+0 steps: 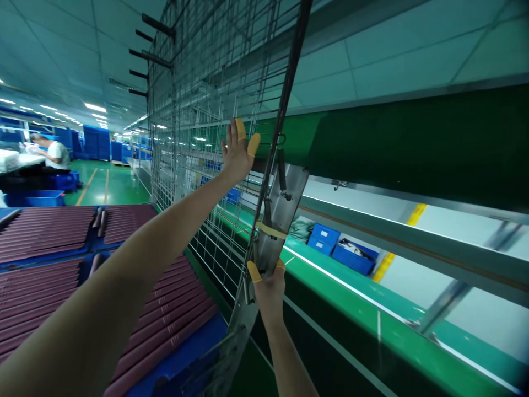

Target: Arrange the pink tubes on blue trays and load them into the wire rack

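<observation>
A tall wire mesh rack [215, 132] stands before me, several wire grids close together. My left hand [237, 151] is raised against its upright grids, fingers stretched out. Yellow covers sit on the thumb and one finger. Lower down, my right hand [270, 292] closes round the rack's flat metal side rail [275, 212]; its thumb and a finger also wear yellow covers. Coil springs [282, 173] and a tan band [270, 230] are on this rail. Some of the right fingers are hidden behind the metal.
Rows of dark red, tube-like pieces [173, 309] lie on blue trays [198, 344] at left. Blue bins [353, 256] rest beyond a green belt-like surface [343, 300] on the right. A dark green panel [413, 143] spans the upper right. Far left, a person [58, 154] sits at a table.
</observation>
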Motion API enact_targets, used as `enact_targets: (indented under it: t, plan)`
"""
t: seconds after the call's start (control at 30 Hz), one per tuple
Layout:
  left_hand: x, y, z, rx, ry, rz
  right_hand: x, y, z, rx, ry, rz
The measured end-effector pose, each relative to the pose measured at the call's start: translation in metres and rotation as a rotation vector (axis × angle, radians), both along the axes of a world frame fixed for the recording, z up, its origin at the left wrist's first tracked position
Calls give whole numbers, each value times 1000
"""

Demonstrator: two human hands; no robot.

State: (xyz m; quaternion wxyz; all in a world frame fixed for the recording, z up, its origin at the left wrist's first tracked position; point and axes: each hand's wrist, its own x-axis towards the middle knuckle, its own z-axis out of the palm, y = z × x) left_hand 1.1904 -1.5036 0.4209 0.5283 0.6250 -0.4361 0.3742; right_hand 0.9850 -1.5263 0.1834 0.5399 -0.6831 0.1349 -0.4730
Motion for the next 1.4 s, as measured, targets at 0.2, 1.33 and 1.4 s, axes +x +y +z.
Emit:
enact_targets:
  t: [0.2,1.33,1.4]
  plan:
    - [1,26,1,87,-50,-80,5,-1,-6,30,-20,25]
    - [-43,143,9,149,-8,147,20,15,27,-594,111,-613]
    - [-41,148,9,143,-15,147,18,16,28,-601,109,-610]
